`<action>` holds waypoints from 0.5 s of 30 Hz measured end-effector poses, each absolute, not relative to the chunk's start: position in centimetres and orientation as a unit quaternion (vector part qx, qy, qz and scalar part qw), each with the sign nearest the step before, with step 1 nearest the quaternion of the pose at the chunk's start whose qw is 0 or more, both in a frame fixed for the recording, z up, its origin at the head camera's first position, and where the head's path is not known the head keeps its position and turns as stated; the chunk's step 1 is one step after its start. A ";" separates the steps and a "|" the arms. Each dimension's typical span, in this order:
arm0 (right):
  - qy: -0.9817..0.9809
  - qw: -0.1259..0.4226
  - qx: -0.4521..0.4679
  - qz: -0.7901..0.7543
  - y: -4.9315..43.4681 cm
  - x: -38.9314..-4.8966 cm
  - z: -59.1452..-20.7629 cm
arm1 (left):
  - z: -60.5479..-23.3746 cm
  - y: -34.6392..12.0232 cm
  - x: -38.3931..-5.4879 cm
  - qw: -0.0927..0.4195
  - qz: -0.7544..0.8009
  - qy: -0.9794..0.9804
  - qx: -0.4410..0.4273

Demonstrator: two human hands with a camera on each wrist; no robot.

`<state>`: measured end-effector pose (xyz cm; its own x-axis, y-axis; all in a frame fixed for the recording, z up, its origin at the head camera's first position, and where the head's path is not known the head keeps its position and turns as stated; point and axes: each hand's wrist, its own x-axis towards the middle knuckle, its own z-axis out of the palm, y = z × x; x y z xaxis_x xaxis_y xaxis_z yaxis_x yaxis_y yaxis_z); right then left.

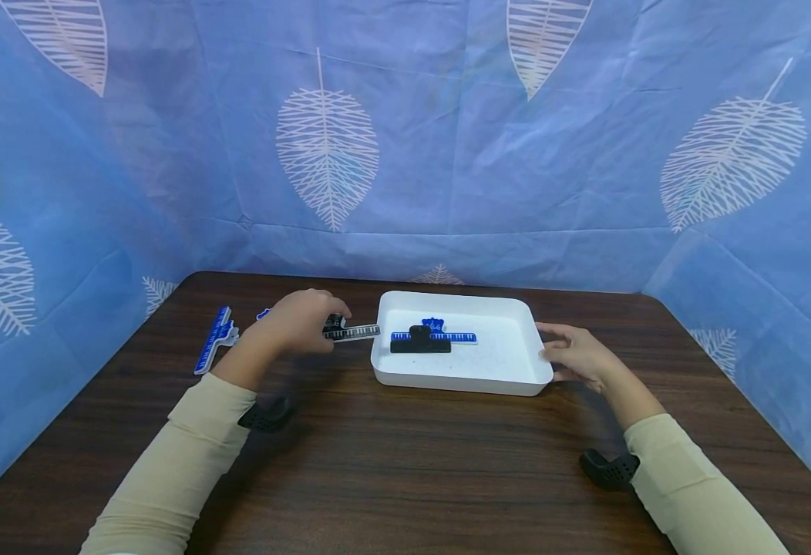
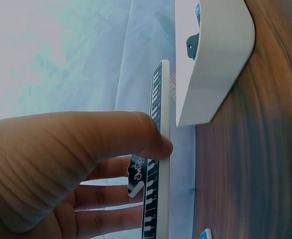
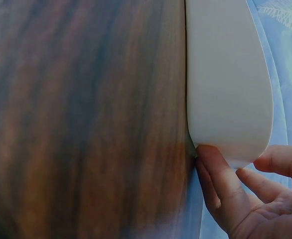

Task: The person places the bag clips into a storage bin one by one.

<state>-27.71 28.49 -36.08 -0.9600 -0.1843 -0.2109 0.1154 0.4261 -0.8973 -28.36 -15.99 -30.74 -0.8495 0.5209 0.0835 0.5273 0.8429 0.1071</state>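
My left hand (image 1: 299,322) pinches a black clip (image 1: 358,333) printed with piano keys, thumb on one side and fingers on the other. The clip is raised above the table, its far end close to the left wall of a white tray (image 1: 464,381). Inside the tray lie a blue piano-key clip (image 1: 464,338) and a plain black clip (image 1: 420,346), which partly covers the blue one. At the tray's right end, my right hand (image 1: 579,356) holds the corner, with thumb near the rim and fingertips low on the wall (image 3: 225,99).
A blue piano-key clip (image 1: 214,340) lies on the dark wooden table (image 1: 405,462) at the left. Another blue piece (image 1: 263,314) shows behind my left hand, mostly hidden. Blue cloth with white leaf prints (image 1: 405,154) hangs around the table's back and sides.
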 end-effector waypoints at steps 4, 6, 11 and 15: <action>0.831 0.141 -0.023 -0.538 28.6 -27.7 -36.1 | -30.7 -15.4 -28.6 0.032 -0.064 -0.957 -0.282; 0.830 0.141 -0.024 -0.539 28.6 -27.7 -36.1 | -30.6 -15.1 -28.7 0.033 -0.064 -0.955 -0.286; 0.829 0.141 -0.025 -0.541 28.5 -27.7 -36.1 | -30.3 -14.3 -28.9 0.035 -0.059 -0.952 -0.300; 0.827 0.143 -0.025 -0.543 28.5 -27.7 -36.1 | -30.2 -13.8 -29.1 0.033 -0.054 -0.951 -0.304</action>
<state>-27.67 28.53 -36.08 -0.9579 -0.1971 -0.2087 0.1129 0.4095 -0.9053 -29.10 -13.75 -30.23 -0.8128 0.5746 0.0964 0.5818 0.8091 0.0826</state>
